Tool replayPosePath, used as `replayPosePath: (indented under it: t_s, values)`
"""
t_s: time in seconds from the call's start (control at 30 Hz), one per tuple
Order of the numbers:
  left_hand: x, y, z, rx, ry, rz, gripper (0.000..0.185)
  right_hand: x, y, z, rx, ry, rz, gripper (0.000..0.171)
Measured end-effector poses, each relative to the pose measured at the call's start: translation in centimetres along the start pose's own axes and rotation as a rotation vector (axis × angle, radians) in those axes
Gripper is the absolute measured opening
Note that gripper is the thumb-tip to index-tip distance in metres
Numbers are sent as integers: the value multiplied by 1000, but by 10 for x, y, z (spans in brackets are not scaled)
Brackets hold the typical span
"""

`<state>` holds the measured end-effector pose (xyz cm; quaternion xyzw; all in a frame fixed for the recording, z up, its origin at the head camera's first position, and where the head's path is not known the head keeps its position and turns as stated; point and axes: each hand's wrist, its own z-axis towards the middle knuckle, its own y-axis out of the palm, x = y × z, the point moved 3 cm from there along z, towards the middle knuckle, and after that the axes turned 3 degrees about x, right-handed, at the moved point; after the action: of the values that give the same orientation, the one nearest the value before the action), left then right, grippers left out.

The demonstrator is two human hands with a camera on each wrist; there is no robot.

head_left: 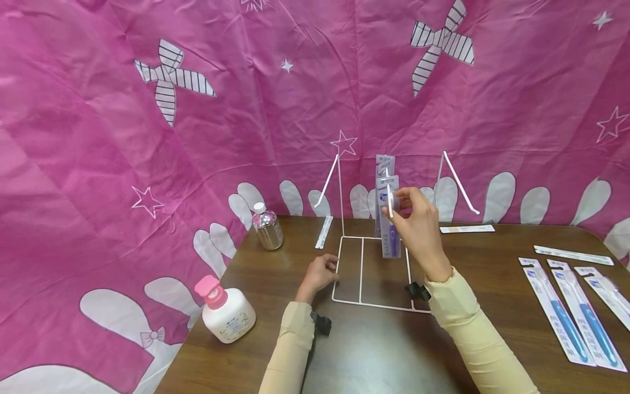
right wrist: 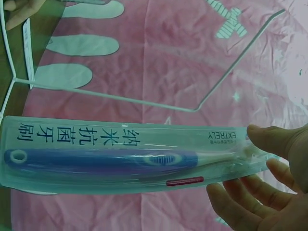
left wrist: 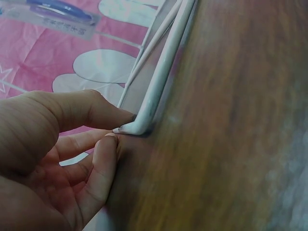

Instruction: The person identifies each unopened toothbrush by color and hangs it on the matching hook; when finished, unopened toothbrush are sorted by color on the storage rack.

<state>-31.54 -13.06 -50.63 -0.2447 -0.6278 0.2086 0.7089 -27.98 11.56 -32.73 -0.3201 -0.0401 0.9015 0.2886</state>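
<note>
Two hands work over a dark wooden tabletop (head_left: 492,257) backed by pink cloth (head_left: 98,137): the right hand (head_left: 418,227) pinches a packaged toothbrush (head_left: 389,219) at the white wire rack (head_left: 361,273), whose near-left corner the left hand (head_left: 320,273) grips.

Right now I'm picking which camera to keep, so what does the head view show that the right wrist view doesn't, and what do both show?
Only the head view shows the left hand holding the wire rack's base corner, the pump bottle, the clear bottle and the packs lying on the table. Only the right wrist view shows the pack's printed lettering and the blue brush inside. Both show the right hand pinching the toothbrush pack, the wire rack and the pink cloth.
</note>
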Motion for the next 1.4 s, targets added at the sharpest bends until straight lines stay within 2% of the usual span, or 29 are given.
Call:
replayPosePath:
  t_s: [0.57,1.07,1.4]
  values:
    - [1,-1,-1,6,4,3,45,17,13,21,11,15,-2,37]
    - [1,1,-1,-13,-18,-8,44,24,18,23,-5,28,-1,36]
    - [2,0,-2,-4,-9,0,45,30,20,20,-8,73,-2,37]
